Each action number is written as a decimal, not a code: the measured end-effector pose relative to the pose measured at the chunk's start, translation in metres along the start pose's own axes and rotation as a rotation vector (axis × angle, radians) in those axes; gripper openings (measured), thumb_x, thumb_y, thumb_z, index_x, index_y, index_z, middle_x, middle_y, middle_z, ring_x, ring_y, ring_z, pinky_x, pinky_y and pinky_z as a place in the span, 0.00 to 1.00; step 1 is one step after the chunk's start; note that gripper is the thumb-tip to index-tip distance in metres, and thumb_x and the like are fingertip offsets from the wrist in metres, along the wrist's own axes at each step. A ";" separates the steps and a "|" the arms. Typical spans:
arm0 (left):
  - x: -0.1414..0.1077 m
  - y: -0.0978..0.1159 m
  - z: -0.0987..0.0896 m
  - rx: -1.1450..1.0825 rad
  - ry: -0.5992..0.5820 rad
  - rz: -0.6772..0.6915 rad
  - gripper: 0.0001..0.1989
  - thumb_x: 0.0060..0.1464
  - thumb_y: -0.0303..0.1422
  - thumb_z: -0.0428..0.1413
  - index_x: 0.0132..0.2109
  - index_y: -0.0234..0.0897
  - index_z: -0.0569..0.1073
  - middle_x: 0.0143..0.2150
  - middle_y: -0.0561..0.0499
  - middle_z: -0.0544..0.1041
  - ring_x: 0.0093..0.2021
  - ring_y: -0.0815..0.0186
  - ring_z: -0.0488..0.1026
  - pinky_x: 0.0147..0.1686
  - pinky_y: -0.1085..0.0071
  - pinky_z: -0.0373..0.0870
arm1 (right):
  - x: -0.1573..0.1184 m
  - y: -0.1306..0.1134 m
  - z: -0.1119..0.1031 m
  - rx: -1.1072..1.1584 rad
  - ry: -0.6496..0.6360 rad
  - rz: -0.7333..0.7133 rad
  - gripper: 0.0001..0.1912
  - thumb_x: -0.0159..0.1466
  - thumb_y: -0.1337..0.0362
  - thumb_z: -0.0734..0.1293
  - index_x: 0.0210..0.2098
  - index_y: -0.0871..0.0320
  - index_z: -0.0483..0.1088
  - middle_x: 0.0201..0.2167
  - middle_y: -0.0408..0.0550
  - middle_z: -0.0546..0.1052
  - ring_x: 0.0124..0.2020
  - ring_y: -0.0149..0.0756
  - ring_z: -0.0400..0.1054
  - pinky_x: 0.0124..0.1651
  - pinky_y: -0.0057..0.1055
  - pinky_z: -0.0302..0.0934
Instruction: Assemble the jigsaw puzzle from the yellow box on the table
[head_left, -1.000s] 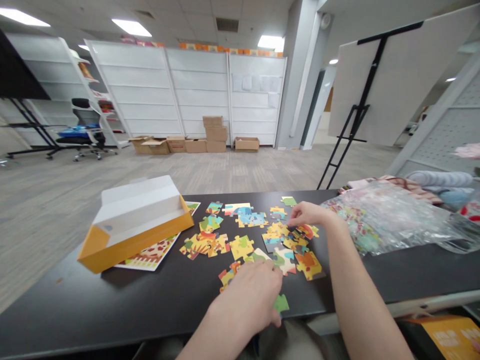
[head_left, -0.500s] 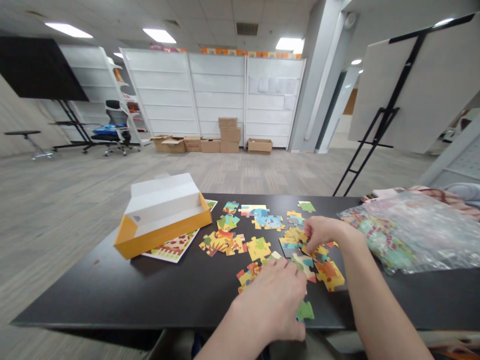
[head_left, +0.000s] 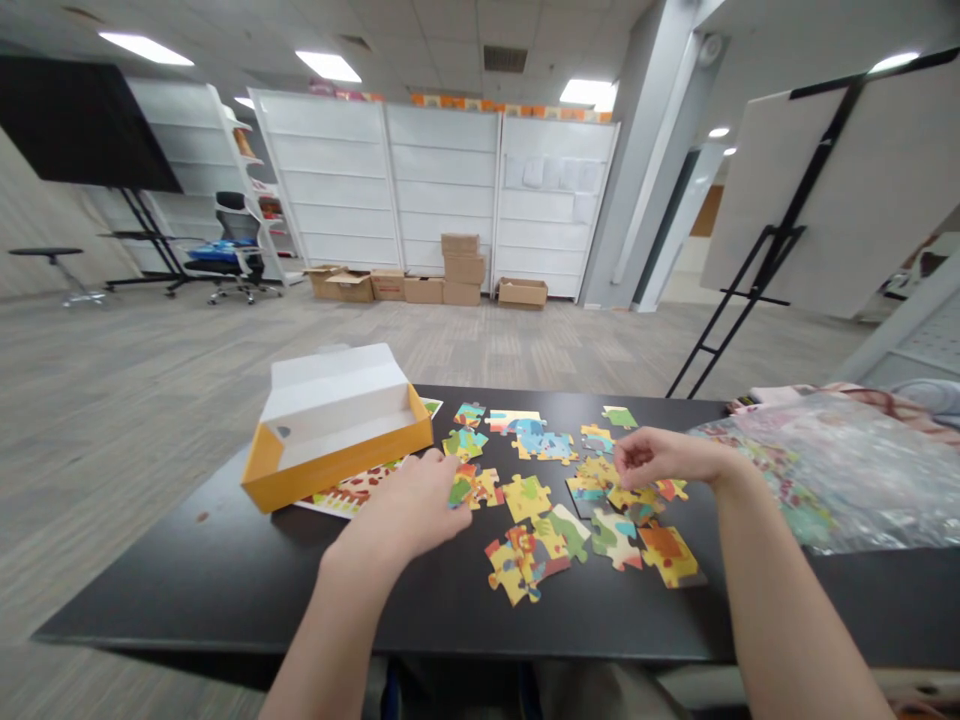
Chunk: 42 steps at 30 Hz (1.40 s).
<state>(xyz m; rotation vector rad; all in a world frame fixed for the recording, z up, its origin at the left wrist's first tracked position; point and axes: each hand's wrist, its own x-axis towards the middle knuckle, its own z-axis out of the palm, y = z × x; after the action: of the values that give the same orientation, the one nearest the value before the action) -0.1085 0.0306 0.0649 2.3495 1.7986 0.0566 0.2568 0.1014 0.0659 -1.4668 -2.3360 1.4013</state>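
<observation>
Puzzle pieces (head_left: 527, 497) lie scattered on the black desk (head_left: 225, 590), some overlapping. Left hand (head_left: 409, 508): palm down near the open yellow box (head_left: 341, 466), green piece (head_left: 459, 490) at its fingertips; grip cannot be told. Right hand (head_left: 667, 458): fingers curled by the pieces, hold unclear. Clear plastic bag (head_left: 870, 475) rests at right.

Colourful puzzle pieces (head_left: 526, 497) (some joined, some overlapping) lie scattered across the black table (head_left: 225, 580)
</observation>
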 end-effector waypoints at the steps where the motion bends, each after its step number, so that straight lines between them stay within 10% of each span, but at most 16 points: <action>1: -0.001 -0.008 0.000 0.010 -0.022 -0.027 0.20 0.51 0.35 0.54 0.51 0.36 0.75 0.52 0.39 0.77 0.52 0.49 0.75 0.52 0.57 0.70 | -0.001 -0.003 0.001 0.051 -0.011 -0.038 0.20 0.55 0.48 0.74 0.29 0.60 0.70 0.24 0.40 0.71 0.27 0.29 0.62 0.31 0.27 0.55; 15: -0.016 -0.028 -0.007 0.073 -0.173 -0.213 0.27 0.35 0.33 0.65 0.48 0.43 0.78 0.50 0.41 0.80 0.48 0.46 0.78 0.45 0.55 0.74 | 0.055 -0.006 0.032 0.172 0.226 -0.100 0.28 0.56 0.40 0.71 0.37 0.60 0.73 0.23 0.39 0.71 0.23 0.27 0.60 0.25 0.25 0.53; 25: -0.008 -0.027 0.003 -0.022 0.018 -0.059 0.21 0.52 0.39 0.61 0.52 0.39 0.73 0.53 0.41 0.76 0.55 0.49 0.73 0.52 0.56 0.70 | 0.032 -0.001 0.019 0.145 -0.136 -0.002 0.21 0.49 0.49 0.78 0.31 0.62 0.80 0.27 0.45 0.79 0.28 0.30 0.68 0.35 0.27 0.61; 42: 0.014 -0.006 0.020 0.065 0.076 -0.045 0.17 0.58 0.37 0.57 0.53 0.35 0.72 0.53 0.39 0.76 0.55 0.50 0.72 0.53 0.60 0.69 | 0.045 0.014 0.026 0.086 -0.240 0.029 0.27 0.45 0.47 0.80 0.35 0.62 0.83 0.27 0.47 0.81 0.24 0.28 0.67 0.25 0.22 0.59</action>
<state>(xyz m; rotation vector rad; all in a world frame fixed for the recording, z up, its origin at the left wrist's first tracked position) -0.1081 0.0433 0.0430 2.3798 1.9161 0.0834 0.2296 0.1192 0.0225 -1.3848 -2.3581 1.7519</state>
